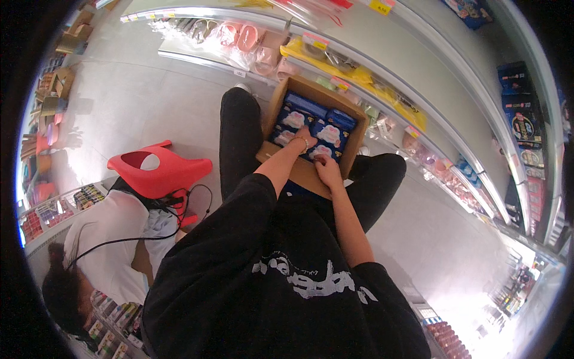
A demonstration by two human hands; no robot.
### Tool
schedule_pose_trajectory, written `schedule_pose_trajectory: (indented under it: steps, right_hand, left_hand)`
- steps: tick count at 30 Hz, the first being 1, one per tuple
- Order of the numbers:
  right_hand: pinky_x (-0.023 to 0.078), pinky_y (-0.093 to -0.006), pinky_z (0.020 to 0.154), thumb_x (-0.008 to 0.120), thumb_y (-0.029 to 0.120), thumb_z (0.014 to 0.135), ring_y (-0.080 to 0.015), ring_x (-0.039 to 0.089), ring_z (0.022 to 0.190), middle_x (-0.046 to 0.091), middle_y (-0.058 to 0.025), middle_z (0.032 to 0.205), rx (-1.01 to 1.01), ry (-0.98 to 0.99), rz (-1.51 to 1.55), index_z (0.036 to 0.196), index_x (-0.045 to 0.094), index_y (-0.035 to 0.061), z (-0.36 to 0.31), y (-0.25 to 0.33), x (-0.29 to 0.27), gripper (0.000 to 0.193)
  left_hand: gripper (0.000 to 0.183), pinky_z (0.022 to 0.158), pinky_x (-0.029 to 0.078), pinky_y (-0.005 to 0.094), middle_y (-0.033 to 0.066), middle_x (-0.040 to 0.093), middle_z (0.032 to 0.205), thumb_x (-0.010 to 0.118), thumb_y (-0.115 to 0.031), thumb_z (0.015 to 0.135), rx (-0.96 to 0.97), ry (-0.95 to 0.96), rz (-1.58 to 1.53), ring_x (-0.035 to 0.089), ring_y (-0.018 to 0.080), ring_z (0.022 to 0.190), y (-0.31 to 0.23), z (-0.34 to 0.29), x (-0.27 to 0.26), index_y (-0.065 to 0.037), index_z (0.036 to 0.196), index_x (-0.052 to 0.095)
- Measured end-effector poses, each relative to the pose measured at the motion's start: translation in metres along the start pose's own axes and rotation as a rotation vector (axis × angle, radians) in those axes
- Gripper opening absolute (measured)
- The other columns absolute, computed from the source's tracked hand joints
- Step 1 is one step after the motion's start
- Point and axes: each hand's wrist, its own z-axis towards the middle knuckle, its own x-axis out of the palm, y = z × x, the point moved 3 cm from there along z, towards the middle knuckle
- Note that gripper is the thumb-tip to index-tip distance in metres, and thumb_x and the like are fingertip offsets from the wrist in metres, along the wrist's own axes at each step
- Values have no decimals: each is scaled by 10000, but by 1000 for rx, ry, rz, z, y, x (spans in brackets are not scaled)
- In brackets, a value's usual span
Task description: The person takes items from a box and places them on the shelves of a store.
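Observation:
An open cardboard box (365, 133) stands between my legs, filled with several dark blue soft packets (329, 133) with white cloud-like prints. My left hand (304, 139) reaches in over the middle of the box, its fingers bent around the edge of a packet where the packs meet; the fingertips are partly hidden. My right hand (327, 171) is at the near right side, fingers curled onto the top edge of the nearest packet. Both hands are touching the packets, which still lie inside the box. A cardboard flap (308, 177) folds outward toward me.
Shelves with price tags (382, 7) curve past the box's far side, carrying pink cups (248, 38) and yellow packaging (326, 60). A red plastic stool (179, 174) lies tipped at the left, near a bent-over person in white (110, 239). Dark packages (521, 119) fill the right shelf.

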Motion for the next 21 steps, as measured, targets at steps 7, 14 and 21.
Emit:
schedule_pose_trajectory:
  steps: [7,14,21]
  right_hand:
    - [459,-323,758,546,145,757,-259,612,861,632,-172,906,18,-25,44,1014,574,-4,4,-11,1,298]
    - [458,-325,731,559,169,742,-268,612,826,634,-173,890,35,-51,20,1040,558,5,7,-7,3,340]
    - [463,-326,714,530,140,754,-266,614,817,630,-181,883,-82,-127,44,1059,537,-8,12,-17,7,339]
  left_hand:
    - [935,910,406,392,236,353,1316,675,-401,645,-47,327,100,430,315,1158,0,-3,20,19,1343,216]
    - [785,916,394,369,186,412,1293,654,-467,665,-137,277,-131,444,285,1154,21,14,12,10,1244,424]
    - [663,913,418,355,174,522,1183,721,-427,623,-175,73,60,509,291,1091,-3,-16,15,-2,1105,556]
